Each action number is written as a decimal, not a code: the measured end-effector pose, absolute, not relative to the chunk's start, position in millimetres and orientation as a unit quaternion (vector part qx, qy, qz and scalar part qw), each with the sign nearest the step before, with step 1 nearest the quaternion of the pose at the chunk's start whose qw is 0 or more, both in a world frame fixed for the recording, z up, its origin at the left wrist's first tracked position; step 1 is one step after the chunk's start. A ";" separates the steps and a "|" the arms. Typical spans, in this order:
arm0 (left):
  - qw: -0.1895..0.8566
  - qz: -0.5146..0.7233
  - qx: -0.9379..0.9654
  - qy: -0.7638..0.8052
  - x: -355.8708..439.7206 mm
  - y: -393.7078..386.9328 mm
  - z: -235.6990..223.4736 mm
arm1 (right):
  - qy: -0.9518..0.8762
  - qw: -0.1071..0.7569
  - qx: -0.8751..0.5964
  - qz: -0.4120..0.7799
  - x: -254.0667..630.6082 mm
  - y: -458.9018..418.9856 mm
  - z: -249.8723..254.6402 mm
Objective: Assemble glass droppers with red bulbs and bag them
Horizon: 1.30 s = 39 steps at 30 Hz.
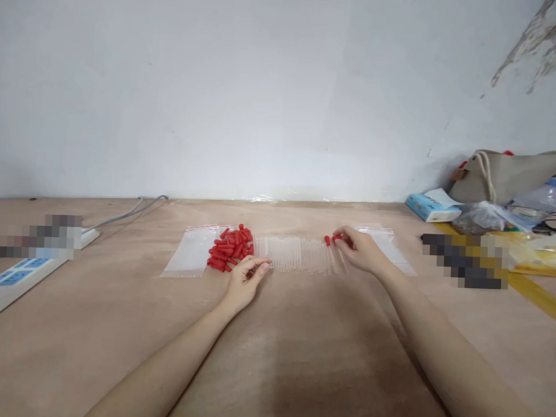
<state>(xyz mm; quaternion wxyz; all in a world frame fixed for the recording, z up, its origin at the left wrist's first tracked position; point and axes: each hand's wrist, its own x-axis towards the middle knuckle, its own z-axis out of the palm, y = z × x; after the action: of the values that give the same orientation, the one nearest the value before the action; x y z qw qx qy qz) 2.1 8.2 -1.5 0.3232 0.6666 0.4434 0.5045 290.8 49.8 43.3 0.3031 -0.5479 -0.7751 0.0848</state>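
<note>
A heap of small red caps (231, 248) lies on the wooden table (273, 342), beside a row of clear thin tubes (299, 254). My left hand (245, 281) rests at the left end of the row, its fingers curled and pinched on a clear tube. My right hand (361, 249) sits at the right end of the row with its fingers closed on a red cap (336, 238). Another red cap (327, 240) lies just left of those fingers.
An empty clear zip bag (189, 251) lies left of the heap, another clear bag (390, 249) under my right hand. A white power strip (24, 272) with a grey cable is at the far left. A tissue pack (433, 206), a canvas bag (507, 175) and plastic bags crowd the right.
</note>
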 end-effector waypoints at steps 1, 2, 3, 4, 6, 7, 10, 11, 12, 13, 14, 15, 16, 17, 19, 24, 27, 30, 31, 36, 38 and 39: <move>0.283 0.502 0.688 0.442 1.5 8.9 -1.7 | -0.777 0.331 -0.525 0.103 281.8 45.3 45.0; 0.250 0.497 0.704 0.440 1.1 9.4 -1.8 | -0.781 0.353 -0.501 0.117 271.5 40.2 45.6; 0.227 0.490 0.718 0.439 0.7 9.8 -2.0 | -0.786 0.369 -0.479 0.125 260.5 34.8 45.0; 0.212 0.481 0.730 0.437 0.5 9.9 -2.1 | -0.789 0.378 -0.467 0.129 249.5 29.2 43.1; 0.193 0.458 0.751 0.435 0.2 9.3 -2.5 | -0.796 0.375 -0.461 0.113 229.2 19.2 35.4; 0.184 0.447 0.760 0.434 0.2 8.6 -2.6 | -0.797 0.379 -0.459 0.103 221.0 15.1 30.1; 0.157 0.423 0.780 0.434 0.2 6.4 -2.3 | -0.822 0.368 -0.428 0.081 206.1 8.0 14.3; 0.149 0.417 0.784 0.435 0.3 5.8 -2.0 | -0.832 0.359 -0.417 0.069 204.1 7.0 10.5; 0.142 0.411 0.788 0.436 0.4 5.3 -1.6 | -0.841 0.350 -0.410 0.056 203.1 6.4 8.0; 0.137 0.406 0.791 0.436 0.6 4.8 -1.2 | -0.846 0.344 -0.406 0.044 202.8 6.0 6.7; 0.133 0.401 0.795 0.435 0.8 4.5 -0.7 | -0.848 0.342 -0.404 0.036 202.9 5.7 6.4; 0.130 0.397 0.798 0.433 1.1 4.3 -0.3 | -0.848 0.344 -0.402 0.032 203.1 5.4 6.9; 0.128 0.394 0.802 0.431 1.4 4.2 0.1 | -0.846 0.348 -0.402 0.032 203.3 5.1 7.8; 0.127 0.392 0.805 0.428 1.7 4.1 0.4 | -0.845 0.351 -0.401 0.035 203.4 4.8 8.8; 0.128 0.393 0.807 0.421 2.2 3.8 1.1 | -0.845 0.355 -0.397 0.045 203.2 4.7 10.0; 0.146 0.403 0.814 0.391 3.2 1.8 3.8 | -0.845 0.372 -0.377 0.078 202.4 7.3 5.9; 0.153 0.395 0.822 0.382 3.6 -0.1 5.7 | -0.845 0.380 -0.368 0.081 202.5 9.0 2.2; 0.167 0.386 0.828 0.370 3.8 -1.4 5.7 | -0.845 0.394 -0.351 0.082 202.7 9.6 0.0; 0.170 0.388 0.829 0.364 3.9 -1.5 5.2 | -0.845 0.400 -0.344 0.084 202.8 9.7 -0.5; 0.155 0.396 0.836 0.347 4.0 -1.1 1.8 | -0.853 0.405 -0.321 0.074 203.5 10.0 -2.0; 0.139 0.390 0.844 0.341 3.7 -0.7 0.7 | -0.859 0.397 -0.317 0.067 204.1 10.0 -1.7; 0.129 0.388 0.848 0.337 3.4 -0.4 0.1 | -0.861 0.394 -0.314 0.063 204.5 9.9 -1.3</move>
<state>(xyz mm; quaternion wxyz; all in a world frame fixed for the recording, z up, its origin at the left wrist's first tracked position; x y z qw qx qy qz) 3.4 -0.4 0.1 0.1287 0.8483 0.3367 0.3879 204.5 9.9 -1.3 0.3939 -0.3145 -0.8614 0.0632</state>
